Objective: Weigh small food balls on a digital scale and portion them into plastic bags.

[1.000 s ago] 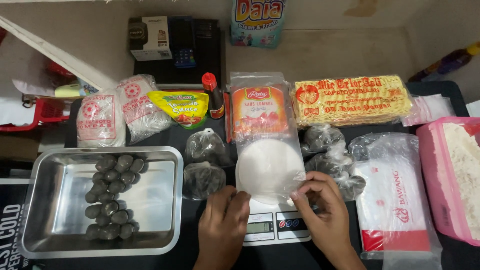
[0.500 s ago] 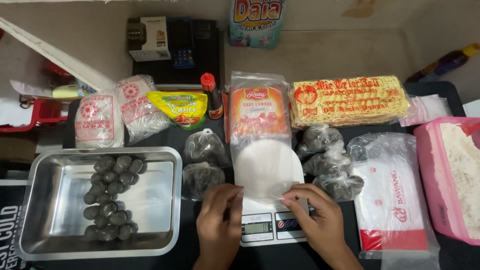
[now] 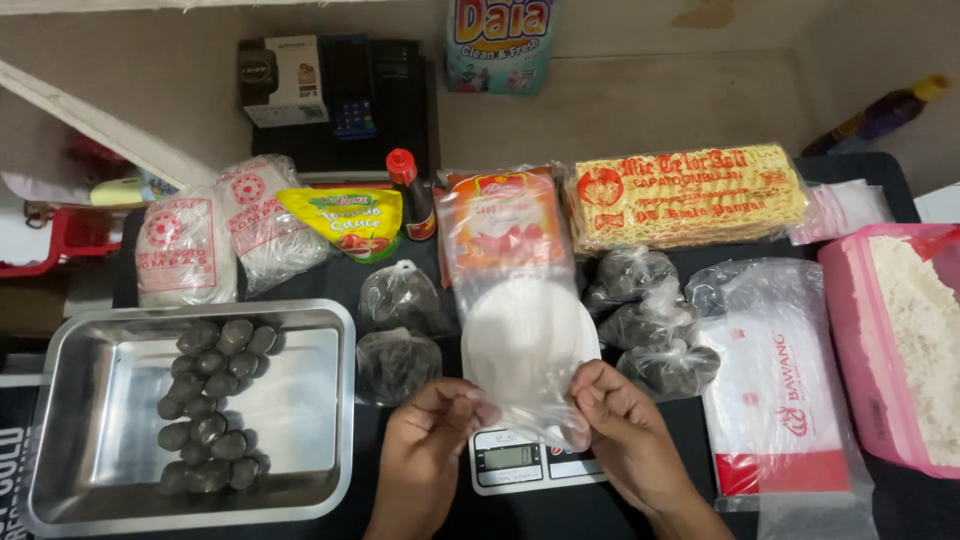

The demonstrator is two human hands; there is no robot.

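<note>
Low in the middle of the head view, the left hand (image 3: 425,440) and right hand (image 3: 620,435) each pinch an edge of a clear bag (image 3: 520,330), fingers closed on the thin plastic, holding it over the white scale (image 3: 515,455). Left of centre sits a steel tray (image 3: 330,400) of dark balls (image 3: 210,400); tied bags of the same (image 3: 400,365) lie between. The step looks like opening the bag; next its mouth wants parting and steadying.
</note>
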